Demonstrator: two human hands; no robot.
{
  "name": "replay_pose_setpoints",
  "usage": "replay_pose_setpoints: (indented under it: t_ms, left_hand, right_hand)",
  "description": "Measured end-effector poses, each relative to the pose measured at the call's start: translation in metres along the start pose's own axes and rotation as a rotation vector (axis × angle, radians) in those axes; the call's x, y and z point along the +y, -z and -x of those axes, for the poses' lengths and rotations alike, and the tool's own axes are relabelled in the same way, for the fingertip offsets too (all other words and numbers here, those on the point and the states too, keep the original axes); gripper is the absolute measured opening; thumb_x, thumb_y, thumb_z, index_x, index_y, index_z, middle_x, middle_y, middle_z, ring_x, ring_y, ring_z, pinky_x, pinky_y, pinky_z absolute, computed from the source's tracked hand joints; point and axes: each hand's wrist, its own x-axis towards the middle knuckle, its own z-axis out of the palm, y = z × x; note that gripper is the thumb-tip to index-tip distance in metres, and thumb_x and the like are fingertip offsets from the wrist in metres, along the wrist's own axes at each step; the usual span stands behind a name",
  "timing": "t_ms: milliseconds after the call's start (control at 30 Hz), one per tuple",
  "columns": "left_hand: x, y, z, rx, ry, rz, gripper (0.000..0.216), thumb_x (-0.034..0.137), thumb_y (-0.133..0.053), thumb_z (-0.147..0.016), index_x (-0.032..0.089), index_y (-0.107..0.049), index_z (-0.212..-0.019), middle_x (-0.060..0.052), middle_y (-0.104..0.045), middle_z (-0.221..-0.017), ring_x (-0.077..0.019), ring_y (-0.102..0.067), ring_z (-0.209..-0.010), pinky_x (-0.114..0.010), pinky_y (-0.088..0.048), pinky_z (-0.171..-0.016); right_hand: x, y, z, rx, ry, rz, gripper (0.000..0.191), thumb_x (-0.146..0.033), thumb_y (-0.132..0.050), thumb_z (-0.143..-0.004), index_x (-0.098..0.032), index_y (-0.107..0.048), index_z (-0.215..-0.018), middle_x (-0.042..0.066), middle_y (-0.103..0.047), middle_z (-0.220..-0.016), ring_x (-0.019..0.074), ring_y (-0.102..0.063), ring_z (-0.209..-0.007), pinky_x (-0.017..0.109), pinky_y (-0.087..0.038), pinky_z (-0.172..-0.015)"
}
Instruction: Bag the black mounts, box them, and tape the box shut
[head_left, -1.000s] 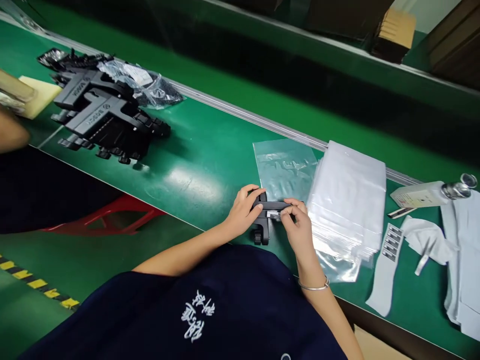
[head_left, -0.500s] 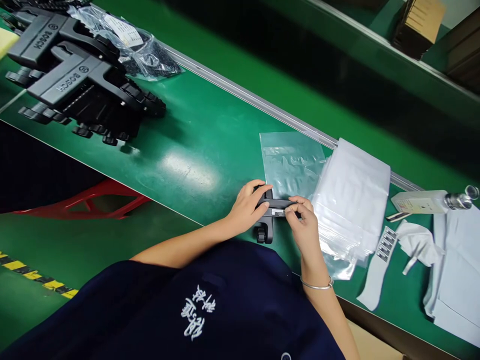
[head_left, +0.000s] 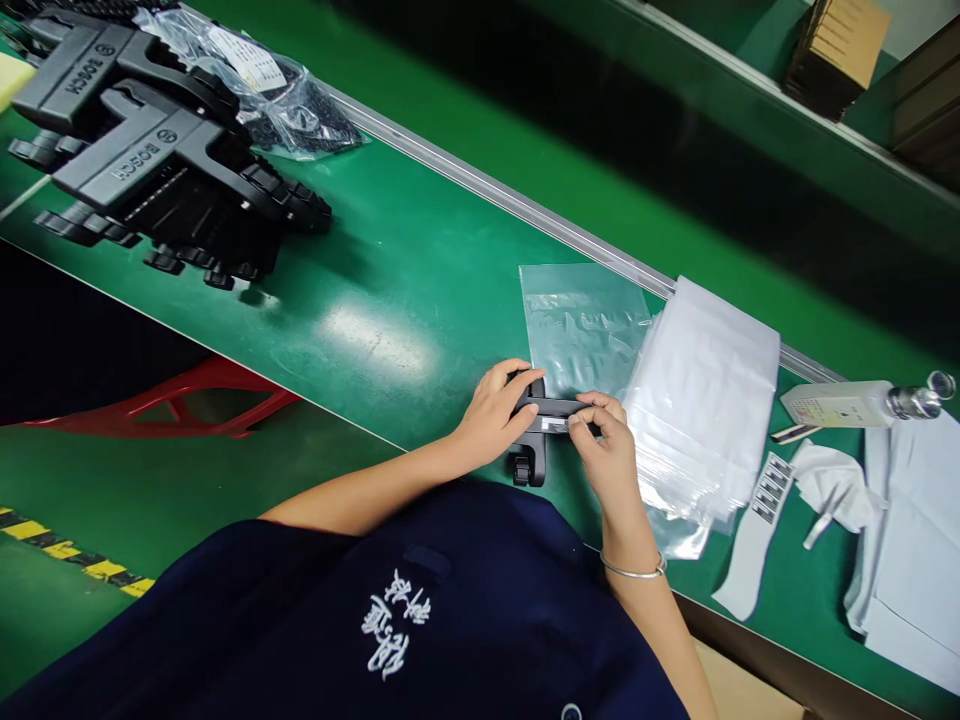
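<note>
A black plastic bracket (head_left: 534, 452) with a small knob at its lower end is held low over the green table, close to my body. My left hand (head_left: 493, 408) is closed around its left part, thumb on the near face and fingers over the top. A small silver-and-white label (head_left: 553, 425) lies along the bracket's arm. With closed fingers, my right hand (head_left: 604, 438) grips the arm's right end, its thumb tip at the label's right edge. The right fingers partly hide that end. Behind the hands lies a clear plastic bag (head_left: 581, 315).
A stack of clear bags (head_left: 701, 390) lies right of my hands. Beyond it are a label strip (head_left: 750, 555), a white cloth (head_left: 836, 485), a bottle (head_left: 844, 403) and white sheets (head_left: 919, 560). Black BOSCH-marked brackets (head_left: 142, 160) and a filled bag (head_left: 300, 120) occupy the left.
The right thumb has shifted very slightly left along the label. Both hands still hold the bracket in the same spot.
</note>
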Motion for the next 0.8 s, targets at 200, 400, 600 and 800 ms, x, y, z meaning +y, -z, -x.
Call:
replay_pose_setpoints:
  t_ms: [200,400,600,800]
  left_hand:
    - [-0.01,0.009,0.007,0.084,-0.271,-0.113,0.04,0.029,-0.045,-0.094,0.018,-0.054,-0.131,-0.014,-0.052,-0.136,-0.0267,-0.043,-0.134,-0.045,-0.035,-0.112]
    - [-0.019,0.024,0.007,-0.192,-0.582,-0.349,0.032,0.035,-0.047,-0.096,0.027,-0.065,-0.121,-0.006,-0.07,-0.12,-0.0235,-0.058,-0.121,-0.04,-0.041,-0.101]
    - [-0.018,0.032,-0.005,-0.288,-0.594,-0.337,0.034,0.041,-0.046,-0.096,0.031,-0.066,-0.122,-0.006,-0.07,-0.122,-0.0238,-0.061,-0.118,-0.041,-0.039,-0.097]
    - [-0.023,0.033,-0.009,-0.321,-0.593,-0.324,0.035,0.044,-0.044,-0.097,0.032,-0.065,-0.123,-0.006,-0.07,-0.122,-0.0234,-0.06,-0.118,-0.039,-0.039,-0.095]
  right_hand:
    - [-0.001,0.001,0.0,-0.006,0.022,0.046,0.014,-0.027,-0.058,-0.081,-0.022,-0.058,-0.068,0.009,-0.06,-0.106,0.0267,-0.054,-0.106,0.047,-0.039,-0.096]
    - [-0.001,-0.001,0.0,0.013,0.054,0.074,0.015,-0.026,-0.058,-0.081,-0.022,-0.058,-0.067,0.009,-0.061,-0.105,0.0262,-0.055,-0.106,0.047,-0.04,-0.097]
    - [0.011,0.02,-0.001,-0.047,0.074,-0.063,0.018,-0.03,-0.061,-0.086,-0.024,-0.064,-0.103,0.009,-0.062,-0.123,0.0251,-0.058,-0.115,0.047,-0.043,-0.101]
    - [0.018,0.033,-0.001,-0.15,0.114,-0.04,0.029,-0.032,-0.059,-0.089,-0.026,-0.061,-0.117,0.009,-0.059,-0.134,0.0251,-0.053,-0.128,0.048,-0.039,-0.11]
